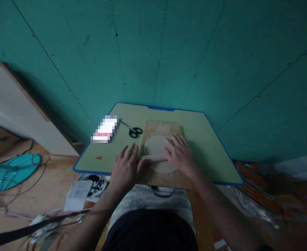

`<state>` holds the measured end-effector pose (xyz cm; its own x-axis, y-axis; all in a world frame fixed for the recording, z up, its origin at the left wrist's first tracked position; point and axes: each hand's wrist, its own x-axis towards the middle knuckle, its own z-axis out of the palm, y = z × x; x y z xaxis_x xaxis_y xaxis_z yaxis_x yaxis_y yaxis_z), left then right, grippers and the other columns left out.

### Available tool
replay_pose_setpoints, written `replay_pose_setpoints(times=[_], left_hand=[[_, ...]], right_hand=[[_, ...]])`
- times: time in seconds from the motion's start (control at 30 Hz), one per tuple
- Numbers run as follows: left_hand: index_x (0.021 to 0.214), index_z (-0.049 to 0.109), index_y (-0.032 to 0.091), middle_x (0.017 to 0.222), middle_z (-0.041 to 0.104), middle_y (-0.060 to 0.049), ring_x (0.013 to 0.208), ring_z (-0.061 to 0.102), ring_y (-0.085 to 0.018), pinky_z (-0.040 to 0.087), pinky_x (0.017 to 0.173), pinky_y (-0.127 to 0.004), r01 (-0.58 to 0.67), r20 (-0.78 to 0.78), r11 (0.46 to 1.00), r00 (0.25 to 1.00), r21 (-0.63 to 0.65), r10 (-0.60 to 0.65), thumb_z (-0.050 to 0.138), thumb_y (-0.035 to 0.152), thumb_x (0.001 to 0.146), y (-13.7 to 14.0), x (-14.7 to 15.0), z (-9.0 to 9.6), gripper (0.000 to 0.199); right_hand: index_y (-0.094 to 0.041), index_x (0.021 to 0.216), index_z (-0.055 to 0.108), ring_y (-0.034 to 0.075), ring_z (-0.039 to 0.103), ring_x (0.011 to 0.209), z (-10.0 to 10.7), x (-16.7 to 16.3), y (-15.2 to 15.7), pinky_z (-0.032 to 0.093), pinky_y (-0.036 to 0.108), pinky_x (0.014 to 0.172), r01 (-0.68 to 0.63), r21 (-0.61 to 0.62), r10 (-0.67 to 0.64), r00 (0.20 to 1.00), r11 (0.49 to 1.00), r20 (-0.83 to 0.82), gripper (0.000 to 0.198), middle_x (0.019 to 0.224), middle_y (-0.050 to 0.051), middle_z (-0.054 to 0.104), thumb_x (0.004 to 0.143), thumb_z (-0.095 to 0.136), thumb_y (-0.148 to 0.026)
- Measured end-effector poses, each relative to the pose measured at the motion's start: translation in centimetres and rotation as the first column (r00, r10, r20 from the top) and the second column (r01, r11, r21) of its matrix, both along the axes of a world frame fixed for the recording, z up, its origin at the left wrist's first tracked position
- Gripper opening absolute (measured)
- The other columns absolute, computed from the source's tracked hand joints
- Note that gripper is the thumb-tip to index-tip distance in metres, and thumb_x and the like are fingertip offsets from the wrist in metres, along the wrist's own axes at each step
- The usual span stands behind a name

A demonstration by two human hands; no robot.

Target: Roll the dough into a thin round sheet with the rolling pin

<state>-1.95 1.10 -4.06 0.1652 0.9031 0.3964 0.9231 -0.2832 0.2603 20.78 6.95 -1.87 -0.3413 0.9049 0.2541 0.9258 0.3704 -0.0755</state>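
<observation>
A flat, pale round sheet (157,144) that looks like rolled-out dough lies on a wooden board (153,127). A light rod, like a thin rolling pin (156,158), runs across the sheet between my hands. My left hand (127,163) rests at the board's left edge, fingers stretched out, its thumb side by the rod's left end. My right hand (179,153) lies flat with spread fingers over the right part of the sheet, covering the rod's right end. Whether the palms press on the rod is hidden.
Under the board is a pale green folding table (203,139) with a blue rim. Black-handled scissors (134,131), a pixelated white rectangle (105,129) and a small orange triangle (99,158) lie to the left. A green wall (153,69) stands behind; cables (12,212) cross the floor.
</observation>
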Motion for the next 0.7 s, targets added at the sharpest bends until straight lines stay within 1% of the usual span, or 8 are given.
replay_pose_setpoints(times=[0.1,0.23,0.3,0.37,0.43,0.53,0.63,0.7], left_hand=[[0.128,0.063,0.013,0.135,0.064,-0.017,0.133,0.051,-0.038,0.046,0.105,-0.055,-0.031,-0.031,0.998,0.999,-0.046,0.030,0.041,0.041,0.102,2.7,0.0,0.8,0.044],[0.117,0.069,0.012,0.127,0.068,-0.018,0.127,0.056,-0.036,0.045,0.106,-0.053,-0.053,-0.061,0.995,0.997,-0.090,0.047,0.042,0.038,0.101,6.0,0.1,2.0,0.041],[0.117,0.070,0.012,0.128,0.067,-0.019,0.127,0.056,-0.037,0.047,0.103,-0.052,-0.087,-0.064,0.991,0.995,-0.098,0.081,0.044,0.036,0.100,6.8,0.2,2.5,0.039],[0.120,0.069,0.012,0.129,0.067,-0.019,0.126,0.057,-0.036,0.048,0.101,-0.050,-0.089,-0.048,0.991,0.995,-0.103,0.084,0.044,0.033,0.100,6.8,0.2,2.7,0.039],[0.119,0.068,0.012,0.127,0.068,-0.018,0.119,0.062,-0.033,0.049,0.099,-0.047,-0.038,-0.037,0.992,0.999,-0.118,0.034,0.042,0.031,0.100,5.7,0.3,2.6,0.038],[0.115,0.068,0.016,0.120,0.072,-0.014,0.106,0.067,-0.030,0.053,0.091,-0.045,0.043,-0.060,0.993,0.997,-0.113,-0.050,0.038,0.032,0.102,2.8,0.8,2.2,0.036],[0.127,0.061,0.015,0.128,0.068,-0.016,0.115,0.063,-0.034,0.050,0.096,-0.051,0.068,-0.092,0.997,0.993,-0.040,-0.071,0.044,0.035,0.101,0.1,1.6,2.0,0.038],[0.135,0.056,0.014,0.136,0.063,-0.019,0.126,0.056,-0.038,0.037,0.109,-0.064,0.071,-0.120,0.997,0.990,-0.003,-0.071,0.046,0.039,0.100,-0.6,2.2,2.0,0.044]], right_hand=[[-0.018,0.136,0.060,0.029,0.047,0.136,0.4,-0.8,2.8,0.029,0.047,0.116,0.015,-0.035,-0.014,1.000,0.999,0.004,0.044,0.144,0.014,0.056,0.101,0.042,-0.040],[-0.022,0.122,0.065,0.027,0.055,0.123,1.5,-2.1,7.0,0.038,0.043,0.106,0.039,-0.119,-0.039,0.999,0.992,-0.004,0.035,0.130,0.011,0.063,0.100,0.041,-0.033],[-0.021,0.117,0.066,0.027,0.056,0.118,1.9,-2.6,8.4,0.041,0.042,0.102,0.069,-0.145,-0.071,0.997,0.987,-0.004,0.033,0.124,0.011,0.064,0.100,0.040,-0.031],[-0.020,0.117,0.066,0.027,0.056,0.117,1.9,-2.7,8.5,0.041,0.042,0.101,0.079,-0.138,-0.080,0.997,0.987,-0.005,0.032,0.123,0.012,0.064,0.100,0.040,-0.029],[-0.019,0.119,0.066,0.028,0.055,0.119,1.6,-2.3,7.0,0.041,0.043,0.103,0.052,-0.107,-0.054,0.998,0.993,-0.014,0.033,0.126,0.013,0.063,0.100,0.040,-0.028],[-0.018,0.122,0.066,0.030,0.055,0.123,0.8,-1.0,2.6,0.042,0.045,0.105,-0.016,-0.053,0.014,0.999,0.998,-0.043,0.035,0.130,0.015,0.063,0.100,0.042,-0.030],[-0.015,0.125,0.064,0.032,0.051,0.129,0.0,0.5,-2.3,0.037,0.051,0.112,-0.084,0.009,0.085,0.994,0.996,-0.068,0.039,0.133,0.017,0.063,0.101,0.040,-0.032],[-0.013,0.131,0.061,0.033,0.048,0.133,-0.4,1.1,-4.7,0.035,0.054,0.114,-0.102,0.042,0.105,0.991,0.994,-0.081,0.042,0.138,0.018,0.060,0.100,0.042,-0.035]])
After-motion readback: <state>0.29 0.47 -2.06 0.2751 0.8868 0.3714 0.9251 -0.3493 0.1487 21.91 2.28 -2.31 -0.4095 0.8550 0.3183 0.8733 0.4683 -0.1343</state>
